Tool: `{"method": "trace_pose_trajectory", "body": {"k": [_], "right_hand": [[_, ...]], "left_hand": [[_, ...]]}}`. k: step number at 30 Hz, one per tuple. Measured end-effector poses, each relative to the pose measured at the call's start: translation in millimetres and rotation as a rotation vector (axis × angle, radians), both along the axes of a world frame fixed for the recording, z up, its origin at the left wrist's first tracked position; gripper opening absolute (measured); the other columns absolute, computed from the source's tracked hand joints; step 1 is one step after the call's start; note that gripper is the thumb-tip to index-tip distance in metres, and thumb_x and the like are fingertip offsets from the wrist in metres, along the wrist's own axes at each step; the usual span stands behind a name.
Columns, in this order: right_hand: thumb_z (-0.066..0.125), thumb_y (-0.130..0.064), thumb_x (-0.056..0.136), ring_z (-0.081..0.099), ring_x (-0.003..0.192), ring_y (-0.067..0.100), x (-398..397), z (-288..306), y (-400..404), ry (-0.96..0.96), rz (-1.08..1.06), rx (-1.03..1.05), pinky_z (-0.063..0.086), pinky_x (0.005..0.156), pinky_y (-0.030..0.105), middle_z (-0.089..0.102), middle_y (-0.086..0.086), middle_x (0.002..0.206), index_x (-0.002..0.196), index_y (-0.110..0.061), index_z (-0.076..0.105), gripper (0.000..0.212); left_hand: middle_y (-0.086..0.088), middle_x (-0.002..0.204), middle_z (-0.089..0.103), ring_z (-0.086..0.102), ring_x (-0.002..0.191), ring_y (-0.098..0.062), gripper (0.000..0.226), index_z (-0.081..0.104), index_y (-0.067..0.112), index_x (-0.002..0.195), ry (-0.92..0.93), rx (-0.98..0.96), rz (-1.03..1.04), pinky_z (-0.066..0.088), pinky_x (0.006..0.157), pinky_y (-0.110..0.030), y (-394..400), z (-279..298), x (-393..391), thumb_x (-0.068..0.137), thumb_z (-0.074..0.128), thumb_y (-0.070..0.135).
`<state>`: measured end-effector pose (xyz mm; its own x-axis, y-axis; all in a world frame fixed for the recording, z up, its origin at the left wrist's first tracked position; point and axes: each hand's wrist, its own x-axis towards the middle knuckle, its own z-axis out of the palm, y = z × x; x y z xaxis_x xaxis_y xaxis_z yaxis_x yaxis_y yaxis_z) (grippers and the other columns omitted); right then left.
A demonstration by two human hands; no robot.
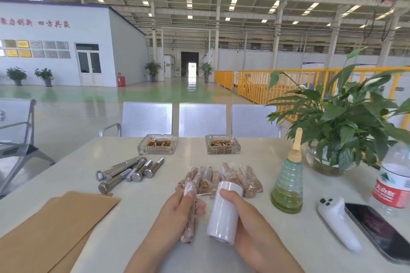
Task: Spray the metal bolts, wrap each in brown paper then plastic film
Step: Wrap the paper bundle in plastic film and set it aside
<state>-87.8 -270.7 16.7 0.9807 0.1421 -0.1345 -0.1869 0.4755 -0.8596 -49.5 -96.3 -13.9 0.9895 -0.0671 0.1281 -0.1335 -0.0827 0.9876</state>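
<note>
My left hand (177, 210) grips a bolt wrapped in brown paper and clear film (189, 213), held lengthwise over the table. Beside it my right hand (241, 217) holds a white roll of plastic film (223, 213), thumb on its side; a strip of film runs from the roll to the wrapped bolt. Behind my hands lie several wrapped bolts (224, 178) in a row. Several bare metal bolts (128, 172) lie in a heap at the left. Brown paper sheets (55, 228) lie at the near left. A green spray bottle (288, 184) stands to the right.
Two glass ashtrays (157, 145) (223, 145) sit at the far edge of the white table (133, 217). A potted plant (339, 131), a water bottle (393, 182), a white controller (337, 221) and a phone (381, 230) crowd the right side. Metal chairs (202, 121) stand behind the table.
</note>
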Motion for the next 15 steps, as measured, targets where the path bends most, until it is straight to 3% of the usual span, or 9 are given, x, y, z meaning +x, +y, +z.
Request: {"method": "trace_pose_trajectory", "body": {"k": [2, 4, 5, 7, 9, 10, 12, 15], "right_hand": [[0.08, -0.026, 0.072, 0.077, 0.084, 0.031, -3, 5, -3, 0.012, 0.016, -0.019, 0.061, 0.064, 0.037, 0.076, 0.024, 0.098, 0.1, -0.003, 0.081, 0.036], [0.078, -0.025, 0.078, 0.075, 0.094, 0.035, -4, 7, -5, 0.038, 0.016, -0.02, 0.062, 0.077, 0.044, 0.074, 0.026, 0.107, 0.117, -0.001, 0.072, 0.046], [0.075, -0.023, 0.083, 0.074, 0.101, 0.037, -4, 7, -5, 0.053, 0.013, -0.016, 0.06, 0.089, 0.049, 0.073, 0.026, 0.112, 0.123, 0.0, 0.067, 0.046], [0.067, -0.021, 0.093, 0.07, 0.111, 0.04, -4, 7, -1, 0.089, 0.012, -0.008, 0.051, 0.105, 0.055, 0.072, 0.026, 0.118, 0.128, -0.001, 0.063, 0.041], [0.063, -0.022, 0.096, 0.07, 0.109, 0.038, -4, 5, 3, 0.113, 0.008, 0.009, 0.054, 0.098, 0.052, 0.072, 0.023, 0.116, 0.129, -0.001, 0.063, 0.039], [0.063, -0.023, 0.096, 0.07, 0.103, 0.037, -5, 4, 5, 0.124, -0.001, 0.028, 0.057, 0.089, 0.049, 0.072, 0.022, 0.111, 0.129, 0.0, 0.063, 0.04], [0.063, -0.023, 0.096, 0.07, 0.088, 0.035, -5, 3, 6, 0.138, -0.017, 0.075, 0.059, 0.073, 0.043, 0.069, 0.023, 0.103, 0.128, 0.002, 0.062, 0.04], [0.066, -0.025, 0.094, 0.072, 0.072, 0.032, -4, 2, -2, 0.135, -0.024, 0.13, 0.06, 0.059, 0.04, 0.066, 0.021, 0.095, 0.126, 0.003, 0.062, 0.043]], "left_hand": [[-0.009, 0.104, 0.078, 0.075, 0.1, -0.026, 0.024, 0.068, 0.006, 0.11, 0.003, -0.079, -0.048, 0.057, 0.09, -0.042, 6, 2, -2, 0.107, 0.051, 0.023], [-0.018, 0.098, 0.077, 0.076, 0.091, -0.032, 0.014, 0.067, 0.004, 0.105, -0.007, -0.182, -0.047, 0.06, 0.08, -0.039, 5, 5, -6, 0.103, 0.058, 0.015], [-0.018, 0.089, 0.076, 0.075, 0.08, -0.029, 0.009, 0.068, 0.009, 0.099, -0.048, -0.155, -0.013, 0.059, 0.071, -0.035, 4, 5, -7, 0.101, 0.061, 0.014], [-0.008, 0.074, 0.072, 0.068, 0.065, -0.016, 0.011, 0.068, 0.023, 0.09, -0.221, 0.149, 0.11, 0.053, 0.06, -0.027, 2, 0, -5, 0.1, 0.064, 0.021], [0.003, 0.07, 0.068, 0.061, 0.063, -0.009, 0.013, 0.062, 0.025, 0.094, -0.321, 0.427, 0.15, 0.048, 0.064, -0.027, -3, -2, -4, 0.102, 0.058, 0.035], [0.006, 0.069, 0.066, 0.058, 0.063, -0.008, 0.02, 0.059, 0.025, 0.091, -0.294, 0.44, 0.144, 0.047, 0.066, -0.027, -5, -1, -6, 0.104, 0.053, 0.039], [0.005, 0.067, 0.062, 0.056, 0.063, -0.01, 0.03, 0.056, 0.02, 0.085, -0.179, 0.333, 0.1, 0.047, 0.07, -0.033, -3, 0, -7, 0.108, 0.043, 0.035], [-0.01, 0.082, 0.064, 0.057, 0.08, -0.016, 0.02, 0.065, 0.013, 0.097, -0.113, 0.203, -0.055, 0.044, 0.078, -0.034, 11, 7, -9, 0.107, 0.047, 0.013]]}}
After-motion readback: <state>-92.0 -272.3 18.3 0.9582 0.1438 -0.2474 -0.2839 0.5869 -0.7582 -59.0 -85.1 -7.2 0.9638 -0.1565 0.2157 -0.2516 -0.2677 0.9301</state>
